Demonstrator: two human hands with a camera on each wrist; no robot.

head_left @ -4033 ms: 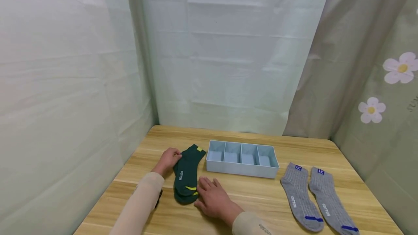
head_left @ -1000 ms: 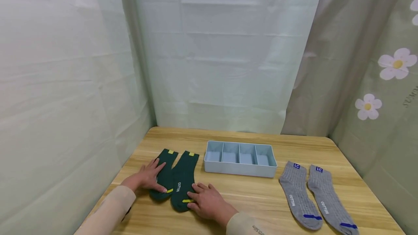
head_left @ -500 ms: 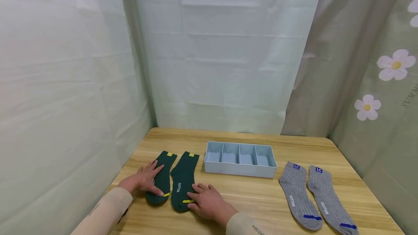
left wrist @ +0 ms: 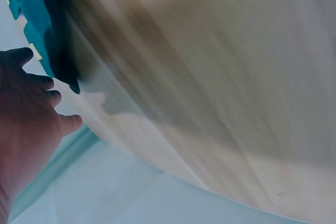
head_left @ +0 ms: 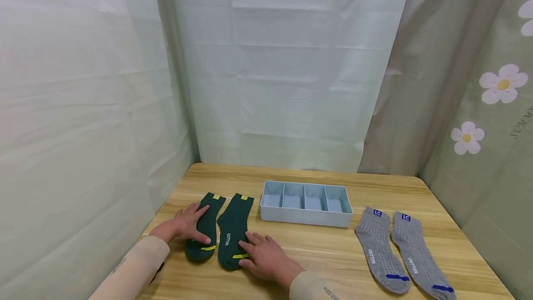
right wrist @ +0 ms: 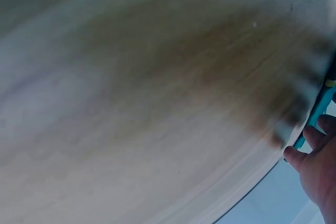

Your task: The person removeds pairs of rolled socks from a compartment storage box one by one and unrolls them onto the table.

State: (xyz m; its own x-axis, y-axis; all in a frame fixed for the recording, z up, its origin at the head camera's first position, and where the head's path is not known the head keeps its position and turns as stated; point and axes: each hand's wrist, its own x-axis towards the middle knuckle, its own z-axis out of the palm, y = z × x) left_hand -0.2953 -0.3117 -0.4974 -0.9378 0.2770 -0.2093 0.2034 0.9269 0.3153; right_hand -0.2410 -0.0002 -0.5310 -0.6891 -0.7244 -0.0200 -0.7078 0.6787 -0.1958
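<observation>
Two dark green socks with yellow marks lie side by side at the left of the table in the head view, a narrow gap between them. Across the left green sock (head_left: pixel 209 223) my left hand (head_left: pixel 185 225) rests with fingers spread, covering part of its left edge. My right hand (head_left: pixel 266 257) lies flat at the right, its fingertips touching the right green sock (head_left: pixel 234 223) near the toe. The left wrist view has the left hand (left wrist: pixel 26 111) beside green fabric (left wrist: pixel 44 24). In the right wrist view the right hand (right wrist: pixel 317 169) touches a green strip of sock (right wrist: pixel 319 107).
A pale blue tray (head_left: pixel 306 216) with several compartments stands at the middle back of the wooden table (head_left: pixel 316 253). Two grey socks with blue marks, a left one (head_left: pixel 380 249) and a right one (head_left: pixel 418 253), lie at the right. Pale curtains (head_left: pixel 291 82) enclose the table.
Four seconds ago the green socks overlapped; now they lie apart. Over the last second my left hand has slid the left sock slightly leftward. The right hand has stayed nearly still.
</observation>
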